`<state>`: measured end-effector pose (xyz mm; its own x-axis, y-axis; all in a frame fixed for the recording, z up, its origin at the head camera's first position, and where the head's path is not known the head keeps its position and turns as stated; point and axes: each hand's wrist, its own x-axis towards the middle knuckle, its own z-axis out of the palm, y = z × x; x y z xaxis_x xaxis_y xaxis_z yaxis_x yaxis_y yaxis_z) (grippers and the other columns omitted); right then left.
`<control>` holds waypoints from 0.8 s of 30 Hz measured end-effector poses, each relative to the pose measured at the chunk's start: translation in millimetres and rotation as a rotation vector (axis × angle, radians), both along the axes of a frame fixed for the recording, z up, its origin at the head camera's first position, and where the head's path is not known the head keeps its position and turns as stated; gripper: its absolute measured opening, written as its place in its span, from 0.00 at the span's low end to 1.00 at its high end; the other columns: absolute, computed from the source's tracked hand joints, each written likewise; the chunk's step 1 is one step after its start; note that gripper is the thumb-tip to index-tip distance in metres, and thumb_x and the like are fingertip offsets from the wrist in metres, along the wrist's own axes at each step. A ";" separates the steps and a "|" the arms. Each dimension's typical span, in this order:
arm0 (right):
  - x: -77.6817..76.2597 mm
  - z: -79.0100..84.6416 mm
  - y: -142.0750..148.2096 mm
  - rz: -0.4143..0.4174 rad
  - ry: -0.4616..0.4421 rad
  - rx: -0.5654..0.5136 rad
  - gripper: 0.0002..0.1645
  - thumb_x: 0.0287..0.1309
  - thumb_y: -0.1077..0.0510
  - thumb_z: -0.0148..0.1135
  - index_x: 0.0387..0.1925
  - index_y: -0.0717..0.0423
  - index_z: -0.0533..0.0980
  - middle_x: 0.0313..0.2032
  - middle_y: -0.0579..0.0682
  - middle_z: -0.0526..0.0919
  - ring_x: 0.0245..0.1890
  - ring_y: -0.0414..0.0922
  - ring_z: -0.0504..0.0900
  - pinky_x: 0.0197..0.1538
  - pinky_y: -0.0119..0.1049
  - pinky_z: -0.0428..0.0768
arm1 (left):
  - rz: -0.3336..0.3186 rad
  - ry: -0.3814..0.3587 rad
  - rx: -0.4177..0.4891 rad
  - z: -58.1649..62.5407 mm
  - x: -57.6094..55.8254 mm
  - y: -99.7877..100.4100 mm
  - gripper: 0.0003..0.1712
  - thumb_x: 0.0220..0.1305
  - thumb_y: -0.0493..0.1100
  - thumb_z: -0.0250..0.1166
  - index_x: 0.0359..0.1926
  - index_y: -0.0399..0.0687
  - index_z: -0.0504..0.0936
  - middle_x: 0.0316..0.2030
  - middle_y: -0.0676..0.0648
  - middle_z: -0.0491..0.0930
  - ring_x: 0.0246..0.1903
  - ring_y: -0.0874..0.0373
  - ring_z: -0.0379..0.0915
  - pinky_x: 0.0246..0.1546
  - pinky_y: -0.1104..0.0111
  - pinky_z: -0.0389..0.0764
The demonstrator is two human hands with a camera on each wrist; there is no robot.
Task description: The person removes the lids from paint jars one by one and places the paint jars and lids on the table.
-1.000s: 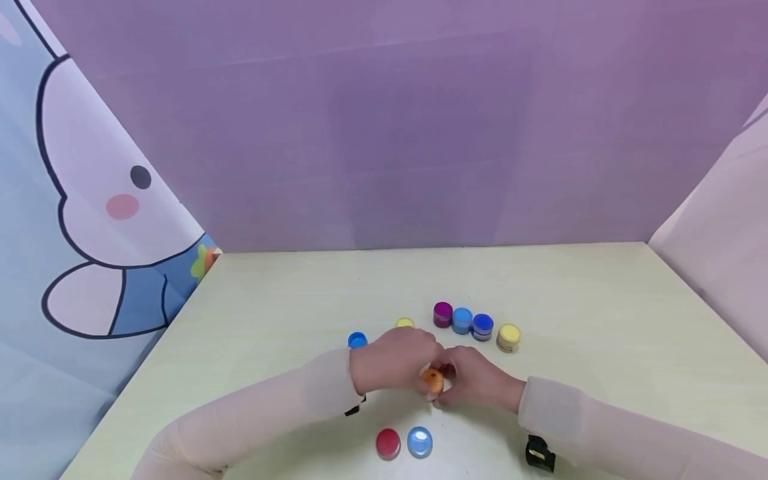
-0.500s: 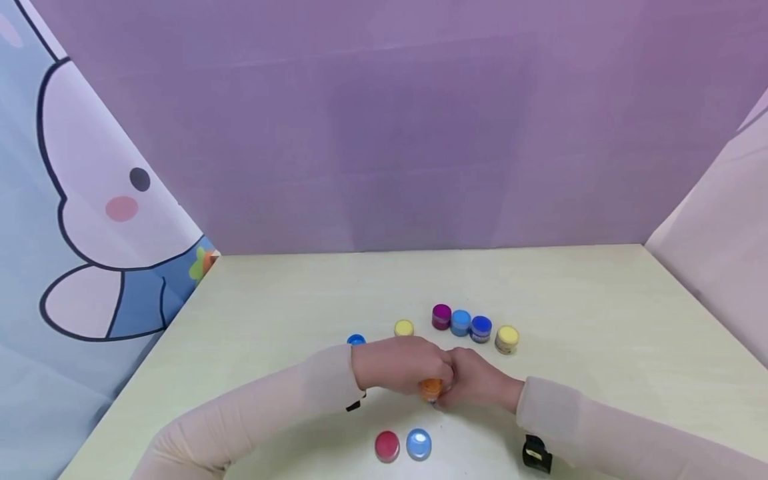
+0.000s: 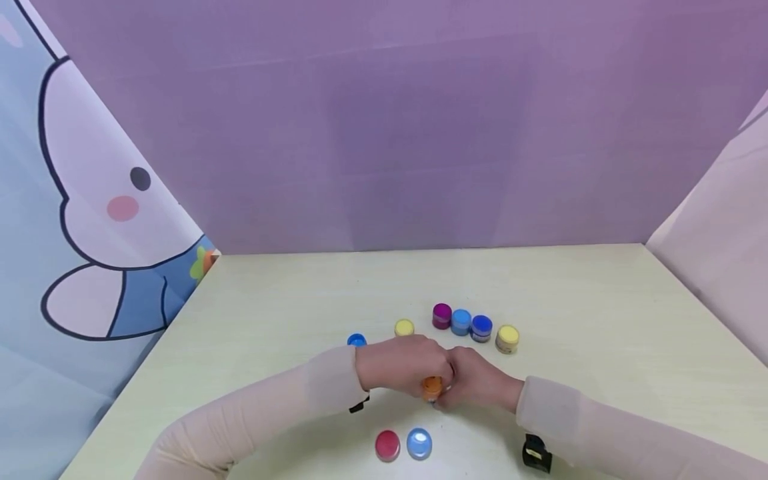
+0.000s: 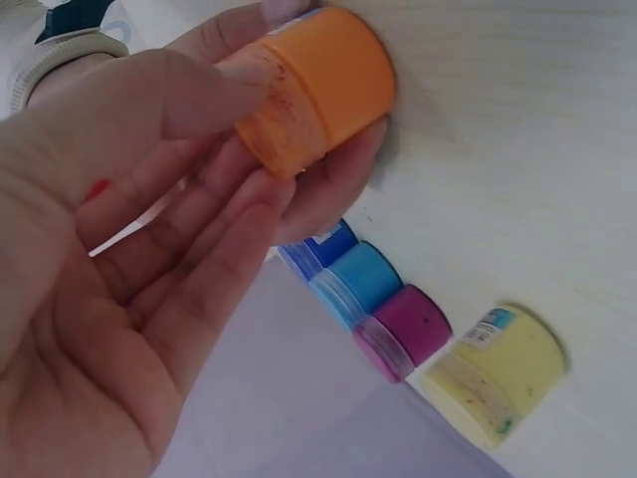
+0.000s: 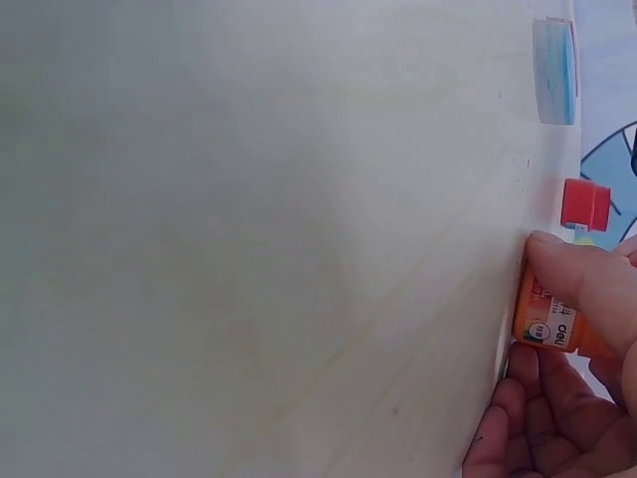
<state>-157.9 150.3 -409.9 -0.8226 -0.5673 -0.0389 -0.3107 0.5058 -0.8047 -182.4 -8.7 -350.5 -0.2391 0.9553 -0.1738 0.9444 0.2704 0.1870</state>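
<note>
A small orange paint jar point(image 3: 431, 390) with a printed label is held between both hands just over the table. My left hand point(image 3: 403, 365) reaches across from the left with its fingers curled at the jar's top. In the left wrist view its thumb lies along the paint-smeared lid end of the orange jar point(image 4: 343, 65). My right hand point(image 3: 483, 380) grips the jar's body from the right. The right wrist view has the right thumb point(image 5: 577, 269) against the side near the label. The hands meet and partly hide the jar in the head view.
Behind the hands stand a purple jar point(image 3: 442, 317), a light blue jar point(image 3: 461, 323), a dark blue jar point(image 3: 481, 329) and two yellow jars point(image 3: 507, 339) point(image 3: 405, 327). Another blue jar point(image 3: 357, 340) is beside the left sleeve. Nearer are a red jar point(image 3: 387, 445) and a pale blue one point(image 3: 419, 443).
Since a second ago my left hand has shifted slightly right, its fingers now turned further over the orange jar's top and closer against the right hand. The last half second shows almost no movement.
</note>
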 end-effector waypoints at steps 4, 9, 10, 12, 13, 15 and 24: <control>0.1 -0.7 0.5 0.000 0.006 0.003 0.19 0.34 0.59 0.73 0.33 0.52 0.77 0.27 0.39 0.79 0.28 0.39 0.75 0.36 0.35 0.75 | 0.025 -0.021 0.003 0.7 0.2 1.3 0.09 0.45 0.41 0.72 0.30 0.54 0.83 0.25 0.60 0.77 0.26 0.71 0.67 0.32 0.84 0.65; 0.6 0.3 -0.4 0.001 0.008 0.006 0.18 0.35 0.60 0.73 0.33 0.53 0.76 0.27 0.39 0.78 0.27 0.40 0.74 0.35 0.35 0.74 | 0.052 -0.047 -0.007 0.9 -0.4 2.2 0.11 0.43 0.41 0.73 0.32 0.53 0.84 0.27 0.60 0.78 0.27 0.71 0.68 0.33 0.84 0.65; 0.7 0.7 -0.9 -0.001 0.011 0.012 0.18 0.34 0.60 0.73 0.32 0.53 0.76 0.27 0.40 0.78 0.26 0.40 0.74 0.34 0.35 0.74 | 0.061 -0.056 -0.009 1.1 -0.3 2.3 0.11 0.44 0.41 0.73 0.32 0.53 0.84 0.27 0.60 0.79 0.27 0.70 0.68 0.33 0.84 0.65; 1.0 2.0 -1.3 -0.009 0.009 0.028 0.18 0.34 0.60 0.73 0.32 0.54 0.76 0.26 0.40 0.77 0.26 0.40 0.73 0.32 0.35 0.73 | 0.084 -0.072 -0.008 1.4 0.1 2.5 0.11 0.44 0.41 0.73 0.32 0.53 0.84 0.27 0.59 0.79 0.27 0.70 0.68 0.32 0.84 0.65; 1.1 2.4 -1.5 -0.012 0.006 0.034 0.18 0.34 0.60 0.73 0.32 0.54 0.75 0.25 0.41 0.77 0.25 0.40 0.72 0.31 0.34 0.72 | 0.098 -0.081 -0.003 1.4 0.5 2.4 0.11 0.44 0.41 0.73 0.32 0.52 0.84 0.26 0.59 0.79 0.26 0.69 0.68 0.32 0.83 0.65; 1.3 2.9 -1.9 -0.021 0.000 0.048 0.17 0.34 0.60 0.73 0.31 0.53 0.75 0.22 0.42 0.74 0.24 0.41 0.71 0.29 0.33 0.70 | 0.129 -0.093 0.008 1.0 1.5 2.1 0.10 0.44 0.41 0.73 0.31 0.52 0.84 0.25 0.59 0.78 0.25 0.69 0.67 0.31 0.83 0.65; 1.8 4.2 -3.0 -0.026 -0.013 0.070 0.16 0.36 0.59 0.72 0.30 0.51 0.75 0.21 0.43 0.74 0.24 0.41 0.70 0.29 0.34 0.68 | 0.299 -0.116 0.040 -0.3 9.5 3.3 0.12 0.42 0.42 0.74 0.32 0.50 0.84 0.22 0.59 0.77 0.22 0.68 0.66 0.26 0.81 0.67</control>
<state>-156.1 147.3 -405.7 -0.8365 -0.5408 -0.0883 -0.2866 0.5690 -0.7708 -172.9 -5.4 -350.8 -0.4908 0.8524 -0.1804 0.7959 0.5229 0.3051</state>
